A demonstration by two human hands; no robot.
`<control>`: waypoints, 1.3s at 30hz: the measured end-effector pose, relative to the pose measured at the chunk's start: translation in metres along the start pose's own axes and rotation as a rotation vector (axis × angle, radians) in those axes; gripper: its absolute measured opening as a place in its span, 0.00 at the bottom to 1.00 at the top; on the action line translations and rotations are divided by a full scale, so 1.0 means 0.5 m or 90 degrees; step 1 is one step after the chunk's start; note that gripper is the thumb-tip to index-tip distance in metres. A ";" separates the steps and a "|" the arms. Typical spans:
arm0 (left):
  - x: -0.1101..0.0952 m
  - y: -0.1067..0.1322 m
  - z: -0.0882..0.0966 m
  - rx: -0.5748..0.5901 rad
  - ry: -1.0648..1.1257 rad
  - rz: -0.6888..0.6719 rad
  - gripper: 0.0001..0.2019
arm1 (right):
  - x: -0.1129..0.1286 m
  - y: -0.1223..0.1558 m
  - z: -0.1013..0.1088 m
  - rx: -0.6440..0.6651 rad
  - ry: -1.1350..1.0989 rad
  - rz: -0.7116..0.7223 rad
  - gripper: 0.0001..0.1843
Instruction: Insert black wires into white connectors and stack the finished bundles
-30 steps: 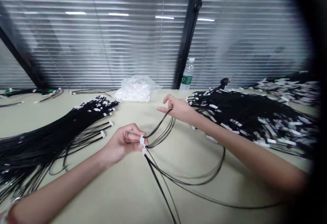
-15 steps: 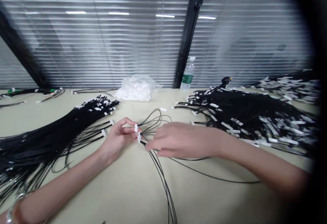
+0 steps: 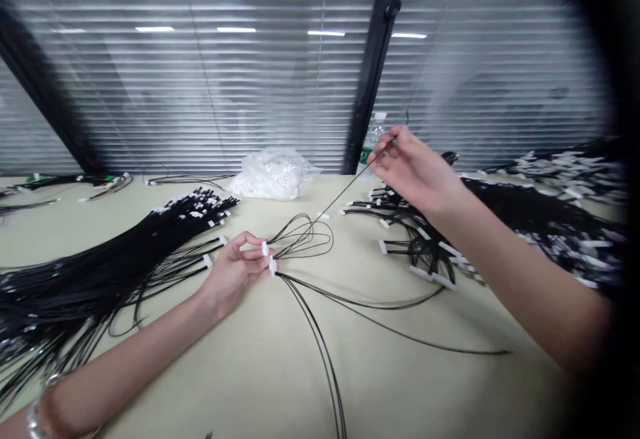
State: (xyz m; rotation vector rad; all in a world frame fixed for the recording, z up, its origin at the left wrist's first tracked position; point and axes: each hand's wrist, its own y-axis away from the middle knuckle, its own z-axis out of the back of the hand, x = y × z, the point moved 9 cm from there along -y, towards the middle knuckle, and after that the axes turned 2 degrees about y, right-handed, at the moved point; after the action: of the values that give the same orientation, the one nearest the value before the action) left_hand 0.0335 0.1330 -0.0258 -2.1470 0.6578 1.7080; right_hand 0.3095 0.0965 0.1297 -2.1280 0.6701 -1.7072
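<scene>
My left hand (image 3: 240, 267) pinches two small white connectors, an upper connector (image 3: 265, 248) and a lower connector (image 3: 273, 266), just above the table. Thin black wires (image 3: 320, 252) loop out of them to the right. More black wires (image 3: 320, 349) leave the lower connector and run down toward me and off to the right. My right hand (image 3: 407, 165) is raised in front of the bottle, its fingertips closed on a single black wire (image 3: 345, 189). That wire is drawn taut from the connectors, and its free end pokes up above the fingers.
A large bundle of black cables (image 3: 115, 252) lies at left. Another cable pile (image 3: 520, 205) spreads at right, partly behind my right arm. A clear plastic bag (image 3: 275, 173) and a water bottle (image 3: 376, 133) stand near the window blinds (image 3: 250, 85). One loose white piece (image 3: 323, 215) lies mid-table.
My right hand has gone from beside the connectors up and to the right, pulling one wire out straight. My left hand keeps its hold in nearly the same place.
</scene>
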 end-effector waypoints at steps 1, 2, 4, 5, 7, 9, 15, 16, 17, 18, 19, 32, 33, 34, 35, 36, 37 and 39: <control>0.000 0.000 0.001 -0.003 -0.001 0.001 0.12 | 0.003 -0.003 0.009 -0.018 -0.028 -0.013 0.09; 0.001 0.000 0.001 -0.005 -0.001 0.002 0.12 | 0.007 -0.002 0.011 -0.038 -0.054 -0.026 0.10; 0.002 0.000 0.000 -0.006 -0.002 0.004 0.12 | 0.015 0.014 -0.017 -0.051 -0.080 -0.044 0.12; 0.003 0.000 -0.001 -0.005 -0.002 0.005 0.12 | 0.017 0.028 -0.044 -0.039 -0.055 -0.045 0.13; 0.003 0.000 -0.007 0.005 -0.006 0.010 0.13 | 0.012 0.066 -0.117 0.015 0.070 -0.039 0.10; 0.002 0.002 -0.016 0.023 -0.013 0.012 0.13 | 0.000 0.113 -0.196 0.086 0.318 0.016 0.06; -0.012 0.014 -0.051 0.097 -0.011 -0.007 0.11 | -0.090 0.197 -0.308 0.265 0.755 0.149 0.04; -0.014 0.016 -0.054 0.101 -0.004 -0.008 0.10 | -0.099 0.195 -0.301 0.256 0.775 0.154 0.04; -0.014 0.017 -0.056 0.103 0.005 -0.007 0.10 | -0.105 0.190 -0.293 0.248 0.782 0.160 0.04; -0.014 0.017 -0.057 0.105 0.015 -0.004 0.10 | -0.109 0.186 -0.285 0.243 0.785 0.168 0.04; -0.013 0.017 -0.058 0.106 0.027 0.001 0.10 | -0.112 0.182 -0.278 0.239 0.792 0.179 0.04; -0.003 0.022 -0.071 0.145 0.103 0.050 0.08 | -0.112 0.207 -0.287 0.245 0.859 0.354 0.07; -0.002 0.022 -0.070 0.144 0.107 0.051 0.08 | -0.112 0.207 -0.287 0.245 0.862 0.361 0.07; -0.002 0.022 -0.069 0.143 0.111 0.053 0.08 | -0.111 0.208 -0.288 0.245 0.864 0.368 0.07; -0.001 0.022 -0.069 0.143 0.114 0.055 0.08 | -0.110 0.208 -0.288 0.244 0.865 0.375 0.07; 0.000 0.022 -0.068 0.144 0.117 0.057 0.08 | -0.109 0.209 -0.289 0.244 0.866 0.381 0.07; 0.000 0.022 -0.068 0.144 0.119 0.059 0.08 | -0.107 0.209 -0.290 0.244 0.866 0.387 0.07; 0.000 0.022 -0.067 0.141 0.120 0.059 0.08 | -0.105 0.210 -0.292 0.244 0.865 0.397 0.07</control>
State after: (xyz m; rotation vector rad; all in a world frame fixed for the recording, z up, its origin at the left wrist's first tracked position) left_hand 0.0552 0.1067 -0.0175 -2.1646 0.9641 1.4100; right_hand 0.1426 0.0428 0.0645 -0.1960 1.0137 -2.3745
